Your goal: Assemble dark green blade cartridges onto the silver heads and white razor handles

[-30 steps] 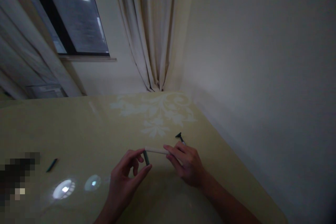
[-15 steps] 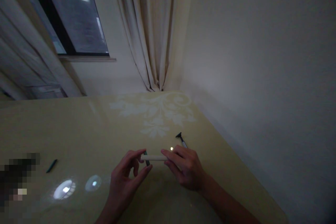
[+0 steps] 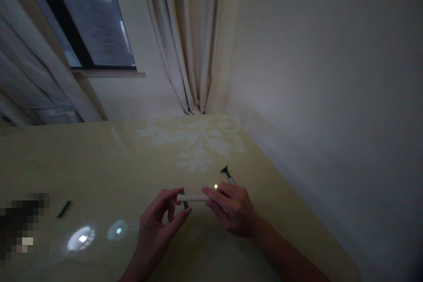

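Observation:
My left hand point(image 3: 157, 224) pinches a small, narrow dark-green piece point(image 3: 185, 204) upright between thumb and forefinger; its exact kind is too small to make out. My right hand point(image 3: 236, 210) is closed on one end of a slim white stick point(image 3: 196, 198). The stick lies level across the gap between my hands, and its far end crosses the dark-green piece near my left fingers. Just beyond my right hand, a razor point(image 3: 230, 179) with a dark head rests on the table, its lower handle hidden behind my fingers.
A short dark strip point(image 3: 64, 209) lies on the glossy yellowish table point(image 3: 115, 167) to the left. At the far left edge is a blurred-out dark patch point(image 3: 21, 222). A wall point(image 3: 313, 110) borders the table's right side; curtains point(image 3: 194, 39) and a window point(image 3: 95, 17) stand behind.
Almost nothing differs. Both hands keep their grips, with the white stick still across the dark-green piece; the whole view has shifted very slightly.

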`<state>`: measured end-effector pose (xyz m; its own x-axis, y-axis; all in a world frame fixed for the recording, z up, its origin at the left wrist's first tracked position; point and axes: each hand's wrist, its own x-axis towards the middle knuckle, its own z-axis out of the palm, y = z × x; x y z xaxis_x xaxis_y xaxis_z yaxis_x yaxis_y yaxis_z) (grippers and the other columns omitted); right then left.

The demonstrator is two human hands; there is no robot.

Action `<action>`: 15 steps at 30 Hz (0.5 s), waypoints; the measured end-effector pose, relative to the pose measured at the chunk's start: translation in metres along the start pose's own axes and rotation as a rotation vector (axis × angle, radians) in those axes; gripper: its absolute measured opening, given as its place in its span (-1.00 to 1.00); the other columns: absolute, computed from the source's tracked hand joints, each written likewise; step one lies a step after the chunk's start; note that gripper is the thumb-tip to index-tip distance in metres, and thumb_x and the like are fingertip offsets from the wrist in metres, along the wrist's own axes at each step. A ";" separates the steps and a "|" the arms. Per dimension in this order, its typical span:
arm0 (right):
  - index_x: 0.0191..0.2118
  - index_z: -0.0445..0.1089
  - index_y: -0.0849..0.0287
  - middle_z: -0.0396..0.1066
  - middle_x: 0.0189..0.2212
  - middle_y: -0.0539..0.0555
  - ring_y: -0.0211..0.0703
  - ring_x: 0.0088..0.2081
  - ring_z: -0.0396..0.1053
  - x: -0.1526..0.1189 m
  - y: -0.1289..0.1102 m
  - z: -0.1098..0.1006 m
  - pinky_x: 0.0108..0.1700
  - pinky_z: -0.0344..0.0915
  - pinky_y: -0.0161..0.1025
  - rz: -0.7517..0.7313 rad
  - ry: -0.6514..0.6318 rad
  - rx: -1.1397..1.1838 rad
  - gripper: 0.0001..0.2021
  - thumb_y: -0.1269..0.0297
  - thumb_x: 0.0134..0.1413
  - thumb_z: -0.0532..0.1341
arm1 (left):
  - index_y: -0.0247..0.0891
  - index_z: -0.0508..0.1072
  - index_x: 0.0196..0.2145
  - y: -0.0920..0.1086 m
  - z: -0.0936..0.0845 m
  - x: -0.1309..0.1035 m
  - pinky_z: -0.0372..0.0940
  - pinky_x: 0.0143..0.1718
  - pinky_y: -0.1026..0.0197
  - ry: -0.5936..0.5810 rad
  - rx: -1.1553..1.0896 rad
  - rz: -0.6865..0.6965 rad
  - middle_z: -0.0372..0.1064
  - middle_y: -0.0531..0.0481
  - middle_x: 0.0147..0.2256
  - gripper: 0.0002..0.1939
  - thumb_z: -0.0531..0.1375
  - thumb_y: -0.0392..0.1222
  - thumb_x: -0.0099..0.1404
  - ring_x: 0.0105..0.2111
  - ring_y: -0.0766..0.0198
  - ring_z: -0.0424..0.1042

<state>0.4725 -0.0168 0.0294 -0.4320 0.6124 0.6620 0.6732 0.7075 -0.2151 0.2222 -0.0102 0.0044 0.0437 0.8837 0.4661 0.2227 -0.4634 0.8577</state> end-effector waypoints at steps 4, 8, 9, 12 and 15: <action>0.18 0.52 0.23 0.44 -0.36 0.08 -0.13 -0.38 0.39 0.000 0.000 -0.001 -0.33 0.26 -0.22 0.022 0.006 -0.013 -0.67 0.21 0.57 0.11 | -0.06 0.60 0.05 -0.001 -0.001 0.000 0.35 -0.49 0.34 -0.002 -0.014 0.000 0.43 0.11 -0.33 -0.61 0.46 -0.18 0.27 -0.52 0.39 0.36; 0.17 0.53 0.23 0.45 -0.36 0.09 -0.14 -0.38 0.40 -0.001 0.001 -0.001 -0.33 0.27 -0.22 0.017 -0.010 0.004 -0.67 0.21 0.57 0.11 | -0.05 0.60 0.06 -0.003 -0.001 -0.001 0.37 -0.45 0.33 -0.014 0.000 -0.005 0.42 0.12 -0.35 -0.61 0.46 -0.17 0.28 -0.50 0.38 0.37; 0.18 0.52 0.22 0.46 -0.35 0.09 -0.14 -0.37 0.40 -0.001 0.001 -0.001 -0.33 0.28 -0.22 0.000 -0.015 0.014 -0.67 0.20 0.56 0.12 | -0.05 0.60 0.07 -0.003 -0.001 -0.001 0.38 -0.43 0.32 -0.014 0.007 -0.008 0.40 0.13 -0.36 -0.60 0.46 -0.17 0.28 -0.50 0.38 0.37; 0.18 0.52 0.22 0.45 -0.35 0.09 -0.14 -0.37 0.41 -0.002 0.003 -0.002 -0.32 0.29 -0.23 0.011 -0.003 0.025 -0.68 0.21 0.56 0.13 | -0.06 0.60 0.07 -0.002 -0.001 -0.001 0.40 -0.41 0.31 -0.006 0.004 -0.017 0.41 0.11 -0.34 -0.61 0.45 -0.16 0.28 -0.49 0.37 0.39; 0.17 0.53 0.22 0.44 -0.37 0.08 -0.16 -0.39 0.39 -0.002 0.004 -0.003 -0.34 0.28 -0.24 0.037 -0.004 0.028 -0.67 0.20 0.57 0.11 | -0.07 0.60 0.06 0.000 -0.002 0.000 0.39 -0.43 0.32 -0.006 0.004 -0.020 0.44 0.10 -0.31 -0.62 0.45 -0.15 0.28 -0.51 0.39 0.37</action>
<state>0.4773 -0.0162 0.0295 -0.4091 0.6399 0.6505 0.6717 0.6937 -0.2599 0.2207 -0.0104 0.0048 0.0447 0.8932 0.4475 0.2270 -0.4453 0.8661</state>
